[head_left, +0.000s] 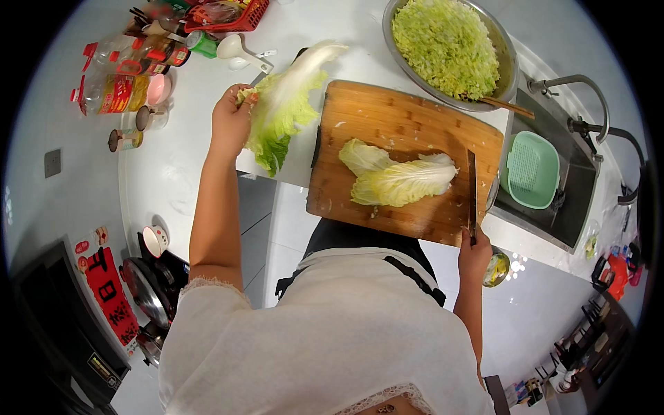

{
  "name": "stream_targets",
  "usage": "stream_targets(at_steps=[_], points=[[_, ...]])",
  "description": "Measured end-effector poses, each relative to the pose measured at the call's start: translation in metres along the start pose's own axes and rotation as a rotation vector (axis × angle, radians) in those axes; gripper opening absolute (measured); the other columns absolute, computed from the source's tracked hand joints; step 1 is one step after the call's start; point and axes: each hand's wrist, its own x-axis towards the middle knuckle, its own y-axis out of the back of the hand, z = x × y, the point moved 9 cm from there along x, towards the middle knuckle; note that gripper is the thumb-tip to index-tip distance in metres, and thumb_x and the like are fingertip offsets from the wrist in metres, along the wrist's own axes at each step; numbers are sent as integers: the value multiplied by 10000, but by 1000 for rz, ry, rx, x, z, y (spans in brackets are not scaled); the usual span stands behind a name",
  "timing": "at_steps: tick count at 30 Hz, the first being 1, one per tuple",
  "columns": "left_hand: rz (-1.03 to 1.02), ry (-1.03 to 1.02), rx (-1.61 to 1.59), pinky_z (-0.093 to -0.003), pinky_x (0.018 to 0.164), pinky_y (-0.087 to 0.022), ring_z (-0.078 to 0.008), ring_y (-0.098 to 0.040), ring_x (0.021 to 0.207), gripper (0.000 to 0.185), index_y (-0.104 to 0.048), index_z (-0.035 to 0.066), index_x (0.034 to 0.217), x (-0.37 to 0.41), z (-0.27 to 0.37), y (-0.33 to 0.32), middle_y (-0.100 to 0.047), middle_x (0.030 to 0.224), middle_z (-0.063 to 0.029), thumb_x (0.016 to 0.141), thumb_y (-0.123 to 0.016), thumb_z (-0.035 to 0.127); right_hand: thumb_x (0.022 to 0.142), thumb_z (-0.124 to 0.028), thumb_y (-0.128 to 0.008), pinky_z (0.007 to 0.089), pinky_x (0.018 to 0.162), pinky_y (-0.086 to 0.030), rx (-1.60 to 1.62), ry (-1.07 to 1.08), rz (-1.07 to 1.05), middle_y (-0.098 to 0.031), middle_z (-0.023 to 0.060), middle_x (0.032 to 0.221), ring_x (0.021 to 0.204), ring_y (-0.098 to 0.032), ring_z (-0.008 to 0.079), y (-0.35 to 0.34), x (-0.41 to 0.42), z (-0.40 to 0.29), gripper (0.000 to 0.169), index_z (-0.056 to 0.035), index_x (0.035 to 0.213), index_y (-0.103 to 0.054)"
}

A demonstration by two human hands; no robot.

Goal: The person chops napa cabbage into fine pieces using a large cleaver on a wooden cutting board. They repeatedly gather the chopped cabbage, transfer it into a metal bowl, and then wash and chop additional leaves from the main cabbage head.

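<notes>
My left hand [232, 119] grips a large napa cabbage leaf [285, 96] by its edge, off the left side of the wooden cutting board [404, 119]. Two or more cabbage leaves [402, 179] lie overlapping on the board, their white stem ends to the right. At the board's right side my right hand [475, 254] is closed on the handle of a kitchen knife [471, 192], its blade seen edge-on beside the leaves. Beyond the board stands a metal bowl [511, 85] heaped with chopped cabbage [446, 46]; chopsticks [506, 105] rest at its rim.
A sink [573, 207] with a green plastic basket [531, 168] and a faucet [581, 78] is at the right. Oil bottles [122, 93], jars, a white ladle [232, 47] and a red basket [254, 15] stand at the left. A small bowl [155, 241] sits near the stove.
</notes>
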Motion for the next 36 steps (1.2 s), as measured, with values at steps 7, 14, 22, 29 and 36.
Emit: stream_targets(at_steps=[7, 14, 22, 29, 36], points=[[-45, 19, -303, -219, 673, -454, -54, -529, 748, 113, -602, 40, 1047, -29, 33, -5, -613, 871, 21, 946, -606, 91, 839, -124, -689, 438, 786, -484, -80, 18, -2, -601, 205, 986, 895, -595, 375, -12, 2, 0, 474, -32, 1286, -562], [-92, 107, -591, -243, 748, -508, -99, -619, 851, 197, -605, 35, 1119, -61, 57, -30, -668, 996, -30, 937, -636, 104, 776, -63, -708, 458, 941, -433, -107, 102, -47, -572, 231, 1116, 1057, -548, 397, -43, 11, 8, 616, -29, 1353, -495], [-287, -55, -566, -235, 730, -495, -61, -585, 815, 128, -620, 22, 1059, -83, 103, -72, -659, 934, -11, 951, -610, 90, 837, -156, -714, 377, 957, -445, 361, 233, -49, -592, 171, 1190, 1123, -563, 297, 14, 33, -94, 487, -38, 1289, -574], [-556, -358, -134, -236, 742, -478, -55, -569, 842, 149, -602, 49, 1082, -115, 167, -121, -646, 946, 17, 935, -618, 66, 890, -190, -700, 343, 926, -473, 1477, 59, -613, -607, 76, 1209, 1119, -584, 195, 19, 67, -210, 496, -13, 1309, -504], [-186, -1173, 259, -307, 748, -482, -210, -611, 823, 241, -620, 44, 1033, -165, 277, -131, -652, 903, -73, 807, -704, 50, 927, -150, -645, 366, 934, -490, 1643, 50, -311, -603, 79, 1224, 1128, -585, 218, 82, 49, -177, 409, -50, 1295, -497]])
